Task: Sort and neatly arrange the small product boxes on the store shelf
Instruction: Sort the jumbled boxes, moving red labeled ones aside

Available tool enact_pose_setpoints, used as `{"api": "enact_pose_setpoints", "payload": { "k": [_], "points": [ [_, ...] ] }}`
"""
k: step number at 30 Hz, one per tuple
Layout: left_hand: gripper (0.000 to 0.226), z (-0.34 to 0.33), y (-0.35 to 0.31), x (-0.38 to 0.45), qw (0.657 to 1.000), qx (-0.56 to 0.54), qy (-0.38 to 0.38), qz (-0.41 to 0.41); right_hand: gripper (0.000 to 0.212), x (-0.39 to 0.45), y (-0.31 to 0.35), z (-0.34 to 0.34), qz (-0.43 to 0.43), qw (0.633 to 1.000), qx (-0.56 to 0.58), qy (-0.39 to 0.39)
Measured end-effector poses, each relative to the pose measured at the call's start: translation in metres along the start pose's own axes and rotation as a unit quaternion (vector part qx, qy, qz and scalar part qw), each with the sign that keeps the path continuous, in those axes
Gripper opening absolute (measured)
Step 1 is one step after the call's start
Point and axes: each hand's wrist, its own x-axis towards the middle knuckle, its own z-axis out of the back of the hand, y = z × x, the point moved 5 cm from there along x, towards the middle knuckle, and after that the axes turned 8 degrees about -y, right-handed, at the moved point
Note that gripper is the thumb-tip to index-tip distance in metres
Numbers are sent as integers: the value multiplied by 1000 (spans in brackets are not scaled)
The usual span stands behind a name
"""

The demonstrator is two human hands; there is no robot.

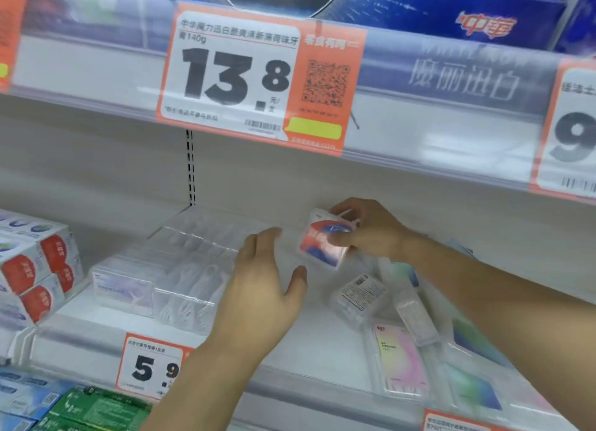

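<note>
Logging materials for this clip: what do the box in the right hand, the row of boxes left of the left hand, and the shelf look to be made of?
Red and blue box: probably clear glossy plastic with a printed insert; its edges glare.
Clear boxes: transparent hard plastic, it seems; white floss picks show through.
Shelf: smooth white, likely painted metal, though that is uncertain.

A small clear box with a red and blue label [324, 242] is tilted above the white shelf [322, 343]. A row of clear boxes [154, 285] stands left; more boxes [400, 356] lie scattered right.
</note>
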Motion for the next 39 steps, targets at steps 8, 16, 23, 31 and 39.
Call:
{"api": "enact_pose_setpoints", "payload": {
  "k": [8, 16, 23, 31, 39],
  "points": [
    [31, -20, 26, 2, 980, -75, 72, 169, 19, -4, -1, -12, -14, 991, 83, 107],
    [19, -21, 39, -5, 970, -116, 81, 200, 78, 51, -37, -44, -1, 955, -263, 139],
    [19, -17, 38, -6, 964, -158, 70, 204, 58, 37, -24, -29, 16, 965, -237, 110],
    [25, -5, 25, -10, 943, -229, 34, 239, 25, -19, -11, 14, 29, 999, -16, -35],
    [21, 4, -34, -26, 925, -291, 6, 244, 20, -138, -18, 61, -91, 930, 303, -184]
  ]
}}
